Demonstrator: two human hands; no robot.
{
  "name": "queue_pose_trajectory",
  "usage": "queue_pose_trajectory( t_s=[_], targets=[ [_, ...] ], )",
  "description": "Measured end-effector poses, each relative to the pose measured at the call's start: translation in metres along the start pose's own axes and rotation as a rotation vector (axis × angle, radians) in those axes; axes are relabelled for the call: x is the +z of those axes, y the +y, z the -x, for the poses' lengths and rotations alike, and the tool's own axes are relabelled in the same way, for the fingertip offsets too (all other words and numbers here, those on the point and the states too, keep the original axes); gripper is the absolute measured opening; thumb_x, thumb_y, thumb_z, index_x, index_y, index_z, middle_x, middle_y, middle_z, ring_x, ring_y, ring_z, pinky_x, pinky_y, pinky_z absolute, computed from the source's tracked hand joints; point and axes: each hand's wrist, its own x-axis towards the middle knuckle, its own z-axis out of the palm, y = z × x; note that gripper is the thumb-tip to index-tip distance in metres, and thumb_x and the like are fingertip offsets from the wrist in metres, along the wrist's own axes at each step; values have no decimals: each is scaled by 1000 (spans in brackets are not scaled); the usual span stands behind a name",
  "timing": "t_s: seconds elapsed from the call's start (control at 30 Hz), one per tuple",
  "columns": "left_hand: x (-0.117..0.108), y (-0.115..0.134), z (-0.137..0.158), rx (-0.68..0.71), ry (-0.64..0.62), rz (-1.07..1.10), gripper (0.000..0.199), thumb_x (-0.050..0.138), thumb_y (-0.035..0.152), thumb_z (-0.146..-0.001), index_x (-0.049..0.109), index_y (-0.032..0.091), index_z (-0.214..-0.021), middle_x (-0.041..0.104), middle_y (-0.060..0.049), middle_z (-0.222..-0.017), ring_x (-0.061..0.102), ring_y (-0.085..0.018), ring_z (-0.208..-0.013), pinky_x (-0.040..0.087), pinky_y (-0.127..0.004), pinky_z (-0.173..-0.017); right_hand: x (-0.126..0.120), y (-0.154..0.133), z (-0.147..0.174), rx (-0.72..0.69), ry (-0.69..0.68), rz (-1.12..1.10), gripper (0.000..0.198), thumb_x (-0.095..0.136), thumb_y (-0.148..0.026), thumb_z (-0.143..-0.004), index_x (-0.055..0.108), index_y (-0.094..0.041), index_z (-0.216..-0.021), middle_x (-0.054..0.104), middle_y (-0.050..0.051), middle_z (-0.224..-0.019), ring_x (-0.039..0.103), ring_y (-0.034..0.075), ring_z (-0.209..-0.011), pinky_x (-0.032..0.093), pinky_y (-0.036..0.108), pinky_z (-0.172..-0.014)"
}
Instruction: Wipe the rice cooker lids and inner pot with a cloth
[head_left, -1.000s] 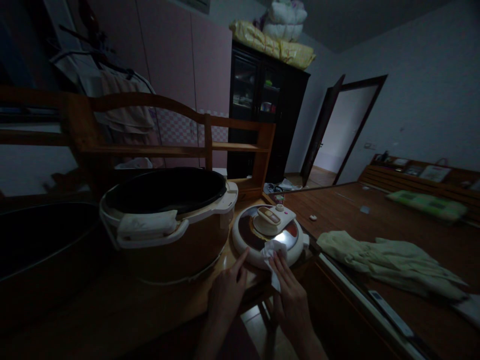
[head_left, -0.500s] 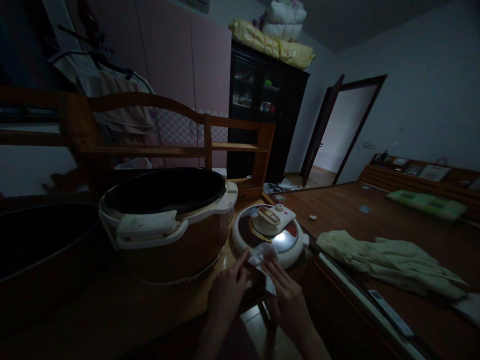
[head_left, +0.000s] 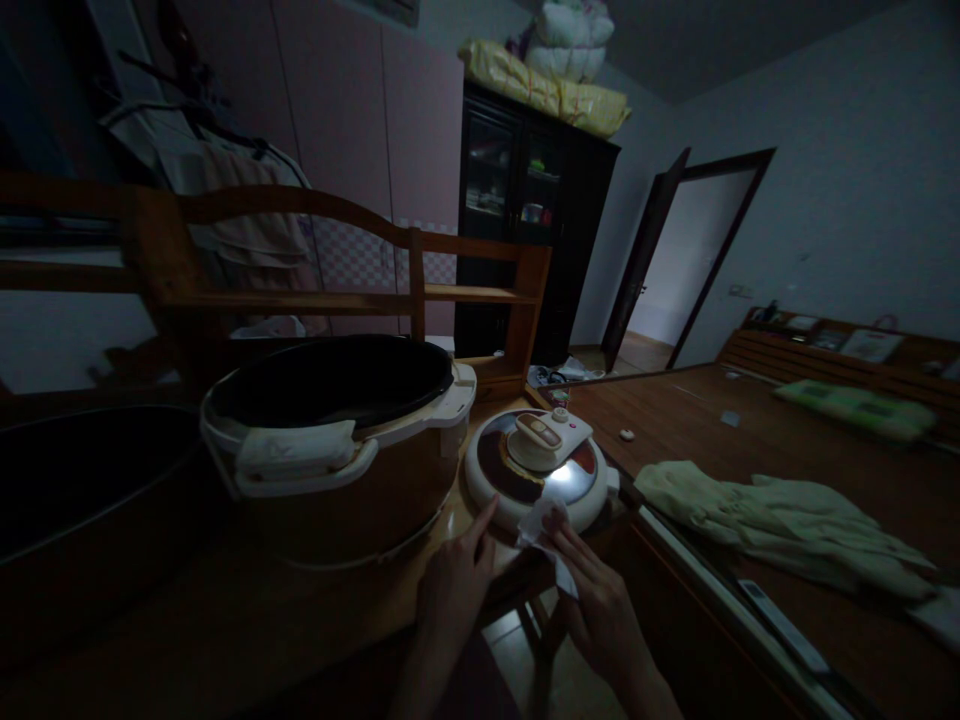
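Observation:
A round pressure cooker lid [head_left: 480,485], with a white rim, a shiny metal top and a raised white handle, lies on the wooden desk. My right hand [head_left: 600,590] presses a crumpled white tissue [head_left: 541,522] against the front of the lid's rim, fingers on top of it. At the rim's front left, my left hand [head_left: 456,570] has its index finger stretched out to the lid's edge, with no object in it. Left of the lid stands the white-rimmed pressure cooker body [head_left: 405,490], lidless, its inside dark.
A dark pot [head_left: 90,510] stands at the far left. Behind the cooker runs a wooden shelf frame [head_left: 360,300]. To the right, a wooden bed board [head_left: 675,415] carries a pale green garment [head_left: 757,510] and a remote control [head_left: 784,625].
My right hand has slid the tissue a little to the right along the lid's front rim. My left hand stays nearly in place.

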Motion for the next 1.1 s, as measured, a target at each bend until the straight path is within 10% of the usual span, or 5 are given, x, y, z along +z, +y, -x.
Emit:
queue_pose_trajectory(
  t_s=[0.83, 1.1],
  targets=[
    [0, 2, 0, 3, 15, -93, 51, 45, 28, -94, 37, 36, -145, 75, -7, -85, 69, -20, -74, 38, -25, -59, -18, 27, 28, 96, 53, -10, 55, 43, -17, -90, 41, -21, -144, 36, 7, -151, 29, 27, -140, 37, 48, -111],
    [-1, 2, 0, -2, 10, -98, 51, 46, 28, -94, 38, 38, -144, 74, -6, -83, 69, -20, -74, 38, -25, -58, -29, 51, 37, 459, 269, -46, 45, 36, -33, -97, 47, -26, -140, 42, 3, -148, 36, 25, -138, 30, 48, -114]
  ],
)
